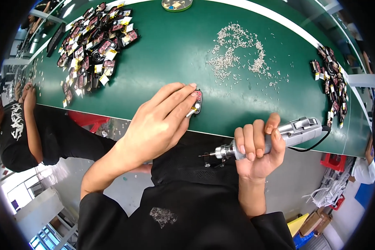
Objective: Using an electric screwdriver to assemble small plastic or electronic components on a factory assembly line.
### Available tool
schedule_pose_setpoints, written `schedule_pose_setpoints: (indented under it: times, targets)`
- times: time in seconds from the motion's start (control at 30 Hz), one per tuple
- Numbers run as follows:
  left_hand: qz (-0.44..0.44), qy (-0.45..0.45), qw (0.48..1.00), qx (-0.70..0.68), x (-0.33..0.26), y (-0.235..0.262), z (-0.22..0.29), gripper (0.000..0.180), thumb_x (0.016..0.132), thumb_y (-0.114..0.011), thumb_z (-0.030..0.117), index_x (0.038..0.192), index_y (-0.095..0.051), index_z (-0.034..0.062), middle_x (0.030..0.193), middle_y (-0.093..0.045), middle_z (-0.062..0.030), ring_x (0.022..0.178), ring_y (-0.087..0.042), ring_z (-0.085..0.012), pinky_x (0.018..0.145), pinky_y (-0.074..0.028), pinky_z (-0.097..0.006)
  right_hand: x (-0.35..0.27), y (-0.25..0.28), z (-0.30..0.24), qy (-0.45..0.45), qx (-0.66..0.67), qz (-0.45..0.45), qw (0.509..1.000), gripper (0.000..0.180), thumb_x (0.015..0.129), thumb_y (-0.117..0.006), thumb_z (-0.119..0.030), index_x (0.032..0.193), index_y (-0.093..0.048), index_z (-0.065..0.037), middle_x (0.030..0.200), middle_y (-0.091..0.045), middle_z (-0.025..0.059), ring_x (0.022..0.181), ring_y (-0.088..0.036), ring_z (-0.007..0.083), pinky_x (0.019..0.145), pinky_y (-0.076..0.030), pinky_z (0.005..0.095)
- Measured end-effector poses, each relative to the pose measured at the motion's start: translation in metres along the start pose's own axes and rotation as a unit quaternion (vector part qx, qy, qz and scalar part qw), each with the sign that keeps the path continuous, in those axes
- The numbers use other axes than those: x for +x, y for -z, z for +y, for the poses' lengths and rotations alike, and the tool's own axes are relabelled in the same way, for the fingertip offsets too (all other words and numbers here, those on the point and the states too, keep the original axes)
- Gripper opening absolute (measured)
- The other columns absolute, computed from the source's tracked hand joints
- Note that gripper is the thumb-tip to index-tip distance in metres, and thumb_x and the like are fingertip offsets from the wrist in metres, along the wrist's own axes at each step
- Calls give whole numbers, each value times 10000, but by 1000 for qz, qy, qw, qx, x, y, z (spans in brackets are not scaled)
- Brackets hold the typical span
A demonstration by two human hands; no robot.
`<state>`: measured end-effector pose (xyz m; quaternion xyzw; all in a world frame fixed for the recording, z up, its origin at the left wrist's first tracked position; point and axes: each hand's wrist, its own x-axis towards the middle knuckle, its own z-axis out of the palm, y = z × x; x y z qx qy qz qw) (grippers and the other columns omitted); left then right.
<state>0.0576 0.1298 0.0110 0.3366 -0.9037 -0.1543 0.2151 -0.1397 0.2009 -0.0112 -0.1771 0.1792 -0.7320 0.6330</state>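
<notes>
At the near edge of the green table, my left hand (158, 121) bends over a small black-cased device (198, 102) with a red circuit board inside. Its fingertips press on the device and partly cover it; the thumb is hidden. My right hand (259, 148) is wrapped round a silver electric screwdriver (298, 130), just in front of the table edge. The thin bit points left, toward my lap, apart from the device. A black cord leaves the back end of the tool.
Many small screws (233, 54) lie scattered on the green table (166, 50). A heap of similar devices (93, 50) with white and yellow tags covers the far left, and another pile (333, 83) lies at right. A round dish (177, 4) stands at the back. Another person (23, 129) sits at left.
</notes>
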Motion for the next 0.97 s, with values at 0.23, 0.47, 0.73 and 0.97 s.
schedule_pose_setpoints:
  times: [0.23, 0.47, 0.73, 0.97]
  targets:
    - [17, 37, 999, -4, 8, 0, 6, 325, 621, -630, -107, 936, -610, -30, 997, -633, -113, 889, -598, -274, 742, -506, -357, -16, -11, 24, -52, 1, -24, 998, 53, 889, -456, -139, 895, -452, -86, 507, -386, 3, 406, -379, 114, 505, -382, 290]
    - [59, -15, 998, -10, 5, -14, 7, 300, 597, -661, -61, 891, -621, -21, 938, -643, -103, 818, -604, -259, 679, -515, -337, -26, -14, 41, -62, -16, 24, 998, 41, 897, -462, -99, 926, -442, -78, 532, -404, 16, 432, -410, 129, 506, -394, 296]
    - [81, -122, 988, 42, 1, -31, 13, 320, 601, -664, -18, 908, -603, -84, 946, -612, -162, 792, -600, -288, 582, -528, -330, -30, -13, 49, -46, -63, 98, 992, 77, 897, -466, -90, 944, -423, -47, 559, -403, 44, 460, -411, 155, 485, -389, 298]
    - [53, -105, 992, 46, 0, -29, 21, 292, 678, -644, -15, 953, -586, -95, 975, -612, -181, 812, -606, -294, 579, -531, -329, -28, -13, 43, -62, -68, 88, 992, 109, 897, -470, -103, 965, -406, -45, 552, -402, 56, 451, -426, 166, 468, -403, 299]
